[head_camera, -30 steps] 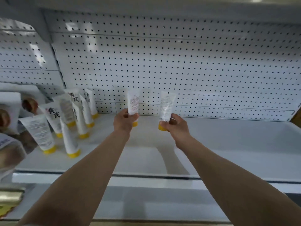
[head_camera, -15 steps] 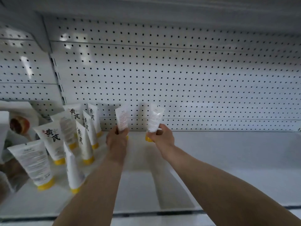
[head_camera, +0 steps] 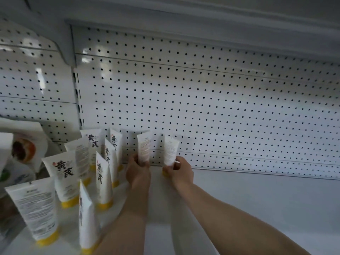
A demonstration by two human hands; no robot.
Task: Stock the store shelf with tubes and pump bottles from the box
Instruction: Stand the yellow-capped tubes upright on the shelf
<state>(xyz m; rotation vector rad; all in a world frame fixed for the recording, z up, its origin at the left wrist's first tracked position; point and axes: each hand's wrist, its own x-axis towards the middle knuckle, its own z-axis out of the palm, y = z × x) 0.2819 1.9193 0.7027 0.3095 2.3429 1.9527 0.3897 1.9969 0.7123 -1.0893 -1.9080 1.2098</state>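
At shelf [head_camera: 257,208] rear: each hand's fingers grip upright tube, seemingly touching pegboard [head_camera: 202,107]; right side bare.

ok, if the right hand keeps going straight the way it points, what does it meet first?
Most likely the pegboard back panel. The right hand, its grip shut on a tube, points to the shelf's rear, and nothing shows between them. The remaining gap is hard to judge from this one view.
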